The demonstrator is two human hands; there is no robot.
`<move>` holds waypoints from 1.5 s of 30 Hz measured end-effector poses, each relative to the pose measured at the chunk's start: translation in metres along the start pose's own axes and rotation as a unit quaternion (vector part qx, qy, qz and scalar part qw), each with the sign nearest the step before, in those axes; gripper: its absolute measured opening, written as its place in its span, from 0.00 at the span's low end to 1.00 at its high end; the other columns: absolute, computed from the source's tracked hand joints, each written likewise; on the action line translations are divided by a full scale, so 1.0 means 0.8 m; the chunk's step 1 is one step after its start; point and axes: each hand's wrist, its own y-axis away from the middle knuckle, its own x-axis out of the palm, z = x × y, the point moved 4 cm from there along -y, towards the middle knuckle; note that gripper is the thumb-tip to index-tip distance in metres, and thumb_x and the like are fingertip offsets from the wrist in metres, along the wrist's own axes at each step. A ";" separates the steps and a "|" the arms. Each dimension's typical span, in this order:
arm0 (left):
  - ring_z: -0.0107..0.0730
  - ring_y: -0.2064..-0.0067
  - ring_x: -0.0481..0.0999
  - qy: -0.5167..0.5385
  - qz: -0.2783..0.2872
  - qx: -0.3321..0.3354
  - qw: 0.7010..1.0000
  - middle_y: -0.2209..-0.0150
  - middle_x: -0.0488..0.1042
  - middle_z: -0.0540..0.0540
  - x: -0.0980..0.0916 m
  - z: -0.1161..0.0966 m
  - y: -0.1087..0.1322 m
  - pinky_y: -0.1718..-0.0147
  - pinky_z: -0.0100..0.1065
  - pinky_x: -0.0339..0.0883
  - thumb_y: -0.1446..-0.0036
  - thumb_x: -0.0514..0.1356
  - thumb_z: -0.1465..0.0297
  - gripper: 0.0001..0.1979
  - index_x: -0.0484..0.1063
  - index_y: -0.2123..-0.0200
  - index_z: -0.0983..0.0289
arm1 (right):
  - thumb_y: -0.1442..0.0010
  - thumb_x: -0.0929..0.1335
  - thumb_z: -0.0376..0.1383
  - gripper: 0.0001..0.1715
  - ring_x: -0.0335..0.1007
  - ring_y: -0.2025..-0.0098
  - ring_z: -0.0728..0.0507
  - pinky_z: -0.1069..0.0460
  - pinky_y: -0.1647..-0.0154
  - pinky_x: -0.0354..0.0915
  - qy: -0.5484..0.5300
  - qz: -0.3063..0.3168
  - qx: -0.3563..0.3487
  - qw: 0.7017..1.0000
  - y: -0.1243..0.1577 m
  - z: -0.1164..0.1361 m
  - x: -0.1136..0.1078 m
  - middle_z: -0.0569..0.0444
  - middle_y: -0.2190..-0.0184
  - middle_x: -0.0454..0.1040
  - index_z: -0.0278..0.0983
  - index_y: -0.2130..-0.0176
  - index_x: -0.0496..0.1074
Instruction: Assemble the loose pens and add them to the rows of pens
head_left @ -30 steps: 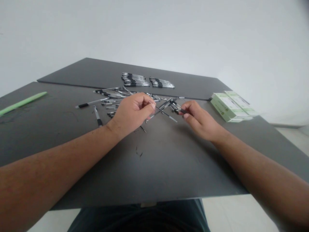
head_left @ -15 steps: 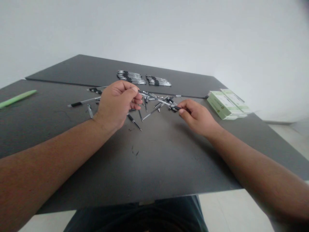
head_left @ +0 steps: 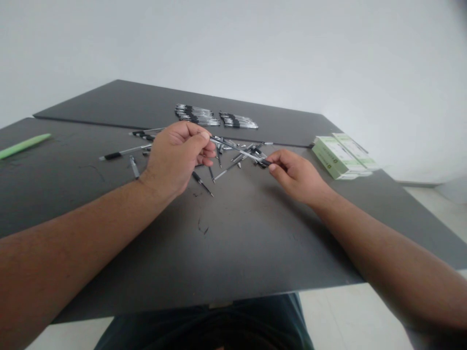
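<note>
Grey-and-black pen (head_left: 239, 151) was pinched at either end above the desk (head_left: 237, 243) by left hand (head_left: 178, 155) and right hand (head_left: 295, 175); two tidy pen rows (head_left: 199, 115) lay beyond, with a loose pen heap (head_left: 226, 171) unsorted beneath.

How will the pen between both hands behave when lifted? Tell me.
Probably stiff: the pen spans straight between left hand and right hand without sagging. Likely light: fingertips alone carry it. Slim, round: may roll on the table.
</note>
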 end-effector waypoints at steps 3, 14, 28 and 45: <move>0.38 0.65 0.84 -0.010 0.004 0.007 1.000 0.65 0.83 0.54 0.000 0.001 0.000 0.67 0.41 0.82 0.37 0.67 0.60 0.09 0.72 0.63 0.56 | 0.29 0.69 0.39 0.08 0.78 0.61 0.38 0.44 0.55 0.70 0.000 -0.001 -0.001 1.000 0.000 0.000 0.000 0.50 0.62 0.84 0.42 0.54 0.79; 0.36 0.67 0.83 0.008 0.001 -0.001 1.000 0.65 0.84 0.55 -0.001 0.002 -0.001 0.69 0.39 0.82 0.38 0.69 0.60 0.10 0.73 0.63 0.57 | 0.29 0.68 0.39 0.08 0.77 0.61 0.38 0.45 0.56 0.70 0.003 0.000 -0.007 1.000 0.000 0.001 0.002 0.50 0.62 0.83 0.41 0.54 0.78; 0.36 0.67 0.84 -0.016 0.005 0.008 1.000 0.65 0.84 0.55 0.001 0.008 0.000 0.70 0.37 0.81 0.38 0.69 0.61 0.09 0.75 0.62 0.58 | 0.29 0.68 0.39 0.10 0.77 0.61 0.38 0.45 0.56 0.70 0.005 0.005 -0.017 1.000 0.000 0.001 0.004 0.49 0.62 0.83 0.40 0.54 0.79; 0.36 0.63 0.84 -0.300 0.198 0.209 0.909 0.64 0.87 0.51 0.026 -0.007 0.035 0.60 0.35 0.74 0.34 0.64 0.66 0.09 0.86 0.56 0.58 | 0.32 0.71 0.37 0.08 0.78 0.64 0.41 0.49 0.61 0.68 -0.010 0.048 -0.012 0.999 0.009 0.028 0.011 0.52 0.63 0.85 0.41 0.55 0.80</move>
